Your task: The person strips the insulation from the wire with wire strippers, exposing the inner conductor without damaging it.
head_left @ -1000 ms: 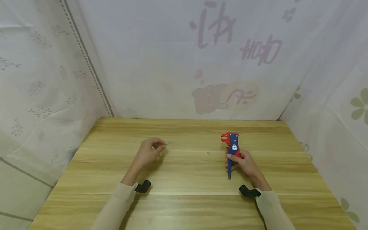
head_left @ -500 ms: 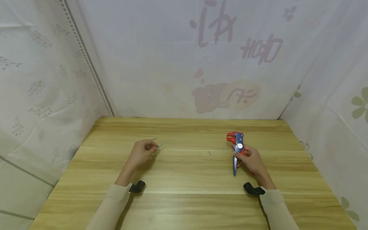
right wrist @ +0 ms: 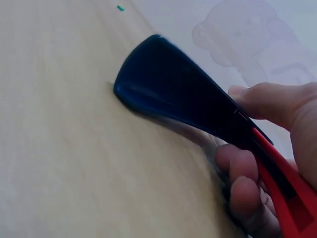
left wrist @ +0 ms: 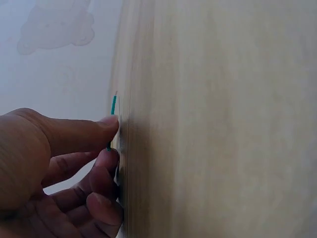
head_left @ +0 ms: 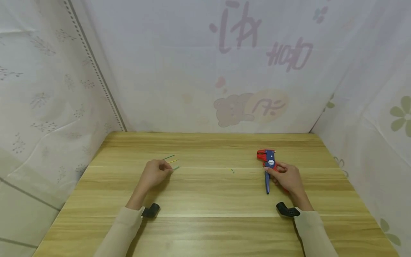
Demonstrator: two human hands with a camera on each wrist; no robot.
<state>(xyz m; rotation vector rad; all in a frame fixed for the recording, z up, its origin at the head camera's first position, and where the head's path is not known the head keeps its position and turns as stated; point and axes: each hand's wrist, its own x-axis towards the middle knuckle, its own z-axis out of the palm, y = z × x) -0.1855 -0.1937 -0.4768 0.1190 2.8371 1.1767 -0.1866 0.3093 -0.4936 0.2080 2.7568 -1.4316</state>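
Note:
My left hand [head_left: 154,173] is low over the left part of the table. Thumb and finger pinch a short green wire [left wrist: 114,105], its bare tip sticking up in the left wrist view. Just beyond the fingertips in the head view lie a yellow wire [head_left: 173,161] and a second green wire [head_left: 169,157]. On the right, a blue and red wire stripper [head_left: 270,162] is gripped by my right hand [head_left: 289,178], its red head pointing away from me. One blue handle [right wrist: 168,84] fills much of the right wrist view.
Tiny green and yellow scraps [head_left: 232,171] lie on the wooden table [head_left: 205,200] between the hands. A printed cloth [head_left: 179,89] hangs behind the table's far edge. Each wrist carries a black camera mount [head_left: 151,210].
My left hand has moved left and toward me, and the yellow and second green wires now show beyond it. My right hand has shifted right with the stripper, whose red jaws have come closer together.

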